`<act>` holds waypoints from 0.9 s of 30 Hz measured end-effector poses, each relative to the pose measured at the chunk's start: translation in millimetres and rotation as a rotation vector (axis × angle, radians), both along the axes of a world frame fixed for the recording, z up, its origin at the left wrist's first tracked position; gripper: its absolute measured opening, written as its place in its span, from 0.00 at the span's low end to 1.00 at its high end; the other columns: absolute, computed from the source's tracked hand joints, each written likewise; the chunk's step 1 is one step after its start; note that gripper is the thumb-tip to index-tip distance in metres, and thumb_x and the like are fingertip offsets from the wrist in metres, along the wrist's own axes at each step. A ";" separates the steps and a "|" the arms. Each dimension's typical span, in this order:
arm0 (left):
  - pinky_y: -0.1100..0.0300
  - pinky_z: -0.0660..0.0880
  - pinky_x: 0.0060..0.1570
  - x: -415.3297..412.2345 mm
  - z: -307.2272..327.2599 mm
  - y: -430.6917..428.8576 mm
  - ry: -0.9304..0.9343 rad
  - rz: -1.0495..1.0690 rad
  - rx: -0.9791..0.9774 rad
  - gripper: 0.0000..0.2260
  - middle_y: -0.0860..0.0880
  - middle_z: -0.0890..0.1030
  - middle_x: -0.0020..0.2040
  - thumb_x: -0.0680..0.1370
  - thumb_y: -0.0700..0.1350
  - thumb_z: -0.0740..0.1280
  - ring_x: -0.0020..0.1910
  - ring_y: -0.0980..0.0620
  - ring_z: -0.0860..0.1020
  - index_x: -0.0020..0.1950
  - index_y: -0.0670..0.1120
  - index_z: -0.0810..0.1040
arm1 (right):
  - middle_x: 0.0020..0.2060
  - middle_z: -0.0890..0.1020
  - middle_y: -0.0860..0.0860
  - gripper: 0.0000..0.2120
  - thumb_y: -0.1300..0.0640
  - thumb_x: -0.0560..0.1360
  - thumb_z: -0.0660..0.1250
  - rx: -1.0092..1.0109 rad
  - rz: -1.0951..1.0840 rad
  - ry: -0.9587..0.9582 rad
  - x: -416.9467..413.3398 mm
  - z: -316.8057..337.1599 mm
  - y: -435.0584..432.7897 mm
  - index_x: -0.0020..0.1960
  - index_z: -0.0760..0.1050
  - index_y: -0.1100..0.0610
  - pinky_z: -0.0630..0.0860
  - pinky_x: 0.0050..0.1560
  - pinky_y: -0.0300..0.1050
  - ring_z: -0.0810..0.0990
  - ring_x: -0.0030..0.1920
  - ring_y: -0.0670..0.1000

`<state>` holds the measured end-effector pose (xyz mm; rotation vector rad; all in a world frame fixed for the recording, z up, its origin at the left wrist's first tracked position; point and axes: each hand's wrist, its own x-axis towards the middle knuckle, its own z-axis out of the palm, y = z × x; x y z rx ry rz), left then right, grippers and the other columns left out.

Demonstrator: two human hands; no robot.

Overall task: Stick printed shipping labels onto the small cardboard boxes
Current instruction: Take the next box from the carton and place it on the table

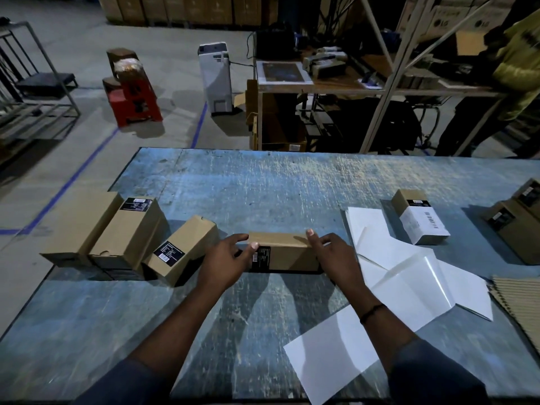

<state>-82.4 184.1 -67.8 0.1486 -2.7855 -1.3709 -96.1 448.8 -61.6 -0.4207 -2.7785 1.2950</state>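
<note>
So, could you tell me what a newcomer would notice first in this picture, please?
The left hand and right hand hold a cardboard box by its ends at the middle of the blue table. White sheets lie scattered to its right, near a white-labelled box.

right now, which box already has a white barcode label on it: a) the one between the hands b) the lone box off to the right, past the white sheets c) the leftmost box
B: the lone box on the right carries a white barcode label, while the held box shows only a black sticker.
</note>
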 end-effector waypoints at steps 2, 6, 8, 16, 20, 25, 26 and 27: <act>0.58 0.80 0.40 -0.2 1.8 1.2 0.000 0.022 -0.003 0.23 0.50 0.87 0.42 0.77 0.67 0.66 0.42 0.55 0.85 0.66 0.56 0.80 | 0.35 0.84 0.49 0.27 0.26 0.73 0.63 -0.032 0.001 0.011 2.1 0.9 -0.6 0.44 0.77 0.51 0.73 0.35 0.42 0.82 0.35 0.45; 0.60 0.79 0.34 -0.6 5.9 3.2 0.011 0.077 0.013 0.24 0.50 0.86 0.38 0.76 0.67 0.67 0.33 0.60 0.83 0.63 0.52 0.84 | 0.42 0.83 0.45 0.18 0.37 0.76 0.68 -0.024 0.082 0.060 7.8 0.6 1.7 0.49 0.79 0.53 0.69 0.36 0.29 0.80 0.42 0.41; 0.62 0.74 0.31 -1.5 9.6 3.6 0.009 0.070 -0.004 0.22 0.51 0.85 0.33 0.77 0.67 0.67 0.30 0.61 0.82 0.58 0.52 0.86 | 0.42 0.83 0.46 0.15 0.41 0.78 0.69 -0.013 0.107 0.087 7.8 -1.3 3.9 0.50 0.81 0.53 0.70 0.36 0.26 0.79 0.42 0.41; 0.63 0.72 0.34 -4.6 1.5 4.5 -0.019 0.034 -0.083 0.19 0.52 0.86 0.38 0.77 0.64 0.69 0.37 0.58 0.82 0.50 0.50 0.88 | 0.27 0.80 0.60 0.32 0.35 0.76 0.66 0.092 0.060 0.029 4.9 -11.4 6.3 0.34 0.76 0.65 0.77 0.37 0.51 0.81 0.30 0.55; 0.64 0.71 0.35 -5.2 -3.8 7.5 -0.023 0.060 -0.073 0.20 0.52 0.86 0.40 0.74 0.66 0.71 0.39 0.58 0.83 0.50 0.51 0.87 | 0.26 0.79 0.61 0.35 0.31 0.74 0.65 0.066 0.032 0.025 5.0 -15.3 6.4 0.34 0.75 0.65 0.78 0.34 0.53 0.81 0.28 0.57; 0.55 0.83 0.39 -5.9 -9.8 11.0 -0.026 0.096 -0.059 0.22 0.54 0.85 0.37 0.72 0.69 0.69 0.35 0.57 0.84 0.47 0.52 0.87 | 0.26 0.79 0.60 0.34 0.32 0.75 0.65 0.069 0.052 0.030 3.9 -13.1 8.4 0.33 0.75 0.64 0.77 0.36 0.53 0.81 0.29 0.56; 0.53 0.84 0.39 -6.5 -12.6 11.2 -0.017 0.100 -0.052 0.24 0.54 0.85 0.36 0.71 0.71 0.67 0.35 0.56 0.84 0.47 0.52 0.86 | 0.26 0.79 0.60 0.34 0.32 0.76 0.65 0.079 0.060 0.032 3.5 -12.5 8.8 0.33 0.75 0.64 0.77 0.37 0.52 0.81 0.30 0.56; 0.52 0.84 0.39 -6.9 -13.6 12.0 -0.012 0.101 -0.052 0.25 0.54 0.85 0.36 0.70 0.72 0.66 0.34 0.56 0.84 0.46 0.52 0.86 | 0.26 0.79 0.59 0.34 0.33 0.76 0.65 0.086 0.065 0.028 3.7 -11.2 8.7 0.33 0.75 0.64 0.77 0.38 0.52 0.81 0.30 0.55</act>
